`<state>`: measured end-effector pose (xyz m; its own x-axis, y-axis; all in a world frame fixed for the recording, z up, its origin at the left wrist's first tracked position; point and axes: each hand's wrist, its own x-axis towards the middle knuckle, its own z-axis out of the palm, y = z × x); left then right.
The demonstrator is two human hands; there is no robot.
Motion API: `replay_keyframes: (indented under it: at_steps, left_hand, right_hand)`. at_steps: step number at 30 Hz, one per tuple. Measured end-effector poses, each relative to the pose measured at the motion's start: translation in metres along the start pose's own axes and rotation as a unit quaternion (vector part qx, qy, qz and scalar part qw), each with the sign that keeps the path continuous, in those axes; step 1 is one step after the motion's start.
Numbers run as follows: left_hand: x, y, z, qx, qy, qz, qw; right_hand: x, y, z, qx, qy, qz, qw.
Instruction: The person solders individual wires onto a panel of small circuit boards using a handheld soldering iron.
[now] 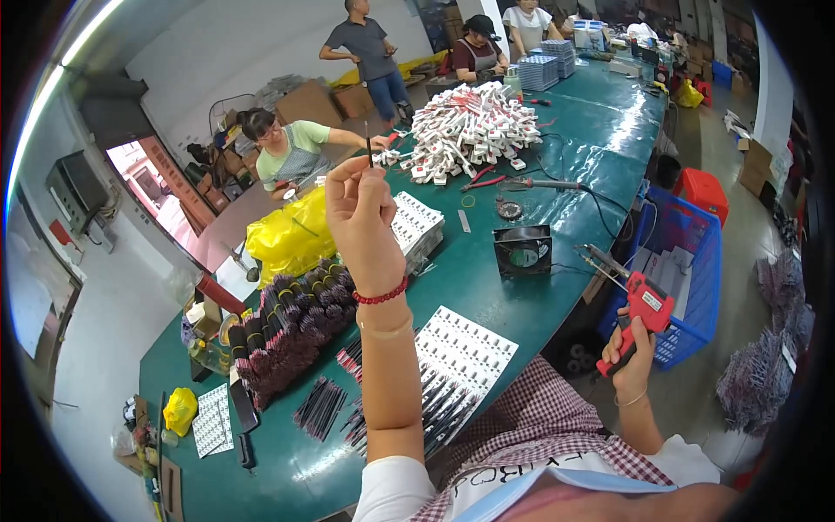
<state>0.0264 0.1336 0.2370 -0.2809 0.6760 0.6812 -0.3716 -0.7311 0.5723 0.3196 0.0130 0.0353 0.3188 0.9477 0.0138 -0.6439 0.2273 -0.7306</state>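
Left hand (364, 219) was raised over the green table (300, 491), thumb and fingers pinching a thin black rod (370, 157) upright; right hand (635, 355), right of the table, was wrapped round a red-and-black gun-shaped tool (647, 306) with a white label, print too small to read. Near left lay thick wire bundles (274, 352) beside a crinkled yellow plastic bag (294, 233), near centre a white sheet (477, 341) with rows of small parts. A blue plastic crate (698, 326) at right held white pieces; dark lettering crossed the shirt (474, 494).
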Motion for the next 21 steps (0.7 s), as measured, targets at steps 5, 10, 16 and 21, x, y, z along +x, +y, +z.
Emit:
replay_keyframes:
  at_steps: [5,10,16,21]
  left_hand:
    - [-0.002,-0.002,-0.003,0.039,0.014,0.006,0.999]
    - [-0.006,-0.009,-0.003,0.055,0.05,0.001,0.997]
    - [-0.012,-0.007,-0.006,0.067,0.036,0.0,0.997]
    - [-0.012,-0.006,-0.005,0.066,0.041,-0.005,0.997]
  right_hand:
    - [0.004,-0.004,0.009,0.005,0.006,-0.004,1.0]
    - [0.003,-0.004,0.009,-0.01,0.015,-0.024,1.0]
    - [0.004,-0.001,0.012,-0.004,0.013,-0.006,1.0]
    - [0.004,-0.001,0.01,0.014,0.015,-0.022,1.0]
